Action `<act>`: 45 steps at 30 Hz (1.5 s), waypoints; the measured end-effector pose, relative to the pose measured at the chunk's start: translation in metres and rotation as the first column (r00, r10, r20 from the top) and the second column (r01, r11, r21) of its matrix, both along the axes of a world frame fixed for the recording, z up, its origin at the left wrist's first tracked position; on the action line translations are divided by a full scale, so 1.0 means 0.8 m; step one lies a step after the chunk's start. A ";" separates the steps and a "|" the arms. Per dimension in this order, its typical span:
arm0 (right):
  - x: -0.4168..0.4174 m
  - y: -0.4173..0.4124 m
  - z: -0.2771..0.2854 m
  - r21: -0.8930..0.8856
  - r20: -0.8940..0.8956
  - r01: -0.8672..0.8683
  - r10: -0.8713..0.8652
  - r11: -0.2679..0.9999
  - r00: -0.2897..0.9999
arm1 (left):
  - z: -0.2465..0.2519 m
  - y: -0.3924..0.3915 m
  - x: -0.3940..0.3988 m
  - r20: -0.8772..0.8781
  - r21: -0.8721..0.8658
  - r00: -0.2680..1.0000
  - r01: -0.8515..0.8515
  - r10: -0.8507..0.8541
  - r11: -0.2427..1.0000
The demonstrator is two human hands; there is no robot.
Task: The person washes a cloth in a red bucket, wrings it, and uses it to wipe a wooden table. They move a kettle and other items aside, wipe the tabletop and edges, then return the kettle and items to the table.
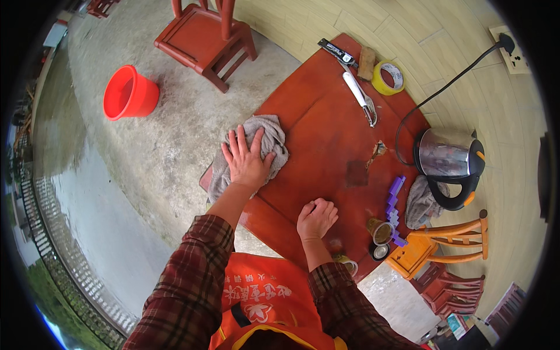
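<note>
My left hand (pixel 248 161) lies flat on a grey cloth (pixel 274 138), fingers spread. Part of that cloth hangs over the left edge of the reddish-brown wooden table (pixel 315 127). Curled into a loose fist, my right hand (pixel 317 218) rests on the tabletop nearer to me, and nothing shows in it. A dark square patch (pixel 357 173) and a chipped spot (pixel 379 150) mark the table surface beyond it. To the right of this hand stand a brown-filled cup (pixel 381 232) and a small black-rimmed lid (pixel 379 252). Another container (pixel 348 264) is partly hidden by my right sleeve.
An electric kettle (pixel 450 153), its cord plugged into the wall socket (pixel 512 52), stands at the right edge near a second grey cloth (pixel 424 201) and a purple zigzag strip (pixel 393 205). Yellow tape (pixel 387 89) and a white-handled peeler (pixel 356 89) lie farther back. A red bucket (pixel 144 94) and wooden chair (pixel 203 37) stand left.
</note>
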State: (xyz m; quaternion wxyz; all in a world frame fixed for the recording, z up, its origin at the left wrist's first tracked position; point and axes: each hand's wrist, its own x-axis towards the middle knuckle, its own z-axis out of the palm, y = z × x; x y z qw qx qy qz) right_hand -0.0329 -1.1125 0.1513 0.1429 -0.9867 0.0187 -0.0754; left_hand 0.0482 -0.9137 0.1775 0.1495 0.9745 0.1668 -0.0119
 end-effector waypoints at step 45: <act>0.000 -0.005 -0.006 -0.029 -0.084 0.275 -0.276 0.961 0.957 | 0.051 -0.122 0.393 0.043 0.022 0.186 0.982 -0.982 0.187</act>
